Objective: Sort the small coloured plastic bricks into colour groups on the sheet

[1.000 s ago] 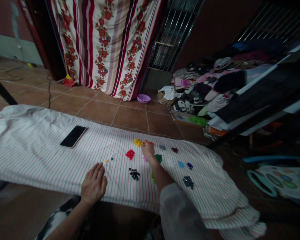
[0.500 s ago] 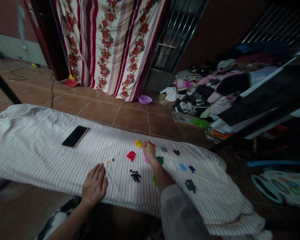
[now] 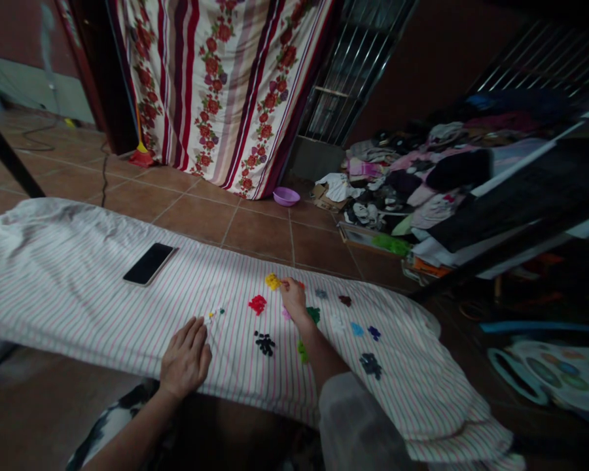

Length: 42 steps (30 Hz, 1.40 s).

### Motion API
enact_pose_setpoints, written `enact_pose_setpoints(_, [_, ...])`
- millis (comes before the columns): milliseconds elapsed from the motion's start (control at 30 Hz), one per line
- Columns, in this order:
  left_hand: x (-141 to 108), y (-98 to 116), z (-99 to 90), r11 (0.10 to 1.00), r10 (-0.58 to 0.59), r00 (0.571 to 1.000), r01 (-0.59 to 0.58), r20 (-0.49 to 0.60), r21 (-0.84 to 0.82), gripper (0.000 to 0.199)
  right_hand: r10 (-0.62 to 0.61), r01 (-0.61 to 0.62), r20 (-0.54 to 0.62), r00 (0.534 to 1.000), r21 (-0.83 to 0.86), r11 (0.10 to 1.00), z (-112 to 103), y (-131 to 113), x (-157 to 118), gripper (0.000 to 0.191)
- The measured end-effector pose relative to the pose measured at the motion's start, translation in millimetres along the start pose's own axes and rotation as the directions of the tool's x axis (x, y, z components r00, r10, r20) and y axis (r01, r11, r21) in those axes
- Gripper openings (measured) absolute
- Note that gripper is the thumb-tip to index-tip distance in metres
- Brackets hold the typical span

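The right hand reaches across the cloth-covered worktop to the yellow pieces, which lie heaped just beyond its fingertips, toward the far edge. Its thumb and forefinger point at the near side of that heap and seem drawn together, though the pieces are so small and the light so dim that I cannot tell whether one is pinched between them. The left hand rests palm down and flattened near the front edge, well apart from the right, its fingers extended side by side. Just past its fingertips sits a small cluster of mixed pieces, white, yellow and dark green among them.

Between the two hands lie the red pieces, close to the yellow heap and nearer the person, and the black pieces below those. The orange pieces and pink pieces are partly hidden by the right hand. The dark green pieces lie beside its wrist, and the bright green pieces show against the forearm.
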<state>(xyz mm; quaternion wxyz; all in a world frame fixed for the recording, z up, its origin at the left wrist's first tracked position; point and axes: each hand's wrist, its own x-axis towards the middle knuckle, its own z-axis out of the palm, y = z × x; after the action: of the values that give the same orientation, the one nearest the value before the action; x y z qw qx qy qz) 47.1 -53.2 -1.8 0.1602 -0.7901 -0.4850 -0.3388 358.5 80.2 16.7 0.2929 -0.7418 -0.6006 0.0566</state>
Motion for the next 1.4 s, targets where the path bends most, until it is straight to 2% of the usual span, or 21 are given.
enact_pose_setpoints(133, [-1, 0, 0.3, 1.0, -0.013, 1.0, 0.013, 0.016, -0.008, 0.032, -0.097, 0.102, -0.052, 0.994, 0.098, 0.99, -1, -17, -12, 0.024])
enact_pose_setpoints(233, [-3, -1, 0.9, 0.999, -0.029, 0.999, 0.03, 0.026, -0.024, 0.033, -0.199, 0.201, -0.031, 0.98, 0.188, 0.961, 3, -43, -28, 0.023])
enact_pose_setpoints(333, [-4, -1, 1.0, 0.998, -0.05, 0.998, 0.051, 0.029, -0.041, 0.033, -0.311, 0.285, 0.06, 0.949, 0.268, 0.92, 8, -73, -46, 0.023])
enact_pose_setpoints(467, [-4, -1, 0.0, 0.996, -0.065, 0.997, 0.068, 0.048, -0.061, 0.033, -0.439, 0.375, 0.228, 0.869, 0.274, 0.886, 15, -105, -68, 0.02])
enact_pose_setpoints(567, [-3, -1, -0.6, 0.995, -0.073, 0.996, 0.077, 0.052, -0.064, 0.033, -0.412, 0.36, 0.331, 0.849, 0.207, 0.91, 20, -120, -80, 0.017])
enact_pose_setpoints(733, [-3, -1, -0.8, 0.994, -0.088, 0.995, 0.092, 0.051, -0.067, 0.033, -0.284, 0.286, 0.403, 0.87, 0.057, 0.956, 27, -132, -96, 0.016])
enact_pose_setpoints(867, [-4, -1, -1.0, 0.992, -0.095, 0.994, 0.1, 0.062, -0.076, 0.033, -0.253, 0.275, 0.359, 0.899, -0.011, 0.961, 32, -135, -104, 0.015])
enact_pose_setpoints(1067, [-4, -1, -0.5, 0.993, -0.089, 0.995, 0.093, 0.047, -0.07, 0.032, -0.272, 0.281, 0.261, 0.926, 0.001, 0.96, 35, -135, -113, 0.014])
enact_pose_setpoints(1233, [-4, -2, 0.6, 0.994, -0.081, 0.995, 0.084, 0.05, -0.07, 0.032, -0.272, 0.274, 0.264, 0.925, 0.029, 0.961, 31, -135, -117, 0.02])
enact_pose_setpoints(1400, [-5, -1, 1.7, 0.996, -0.073, 0.997, 0.075, 0.026, -0.057, 0.031, -0.259, 0.232, 0.262, 0.93, 0.129, 0.964, 23, -130, -116, 0.021])
